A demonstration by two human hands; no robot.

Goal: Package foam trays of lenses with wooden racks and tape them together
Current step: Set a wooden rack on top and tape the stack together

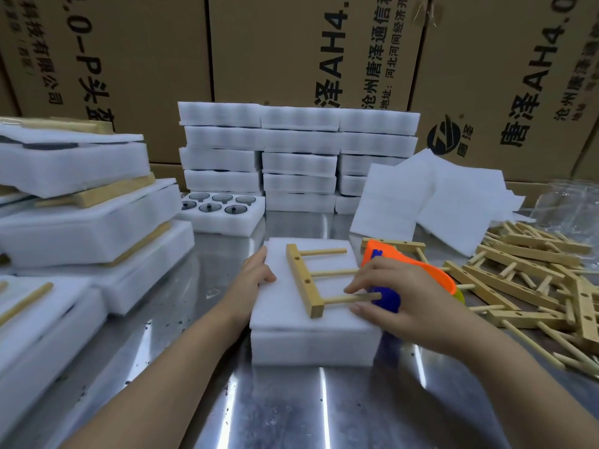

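Centre frame: a covered white foam tray [311, 346] with a three-peg wooden rack [304, 280] flat on top, pegs pointing right — an orange tape dispenser [393, 256] just right.

Table [291, 409]: shiny metal, speckled. Foam tray [282, 306]: matt white. Rack [304, 280]: pale bare wood, smooth. Dispenser [405, 264]: glossy orange plastic. Boxes [275, 43]: matt brown cardboard. Lenses [209, 207]: dark, glossy.
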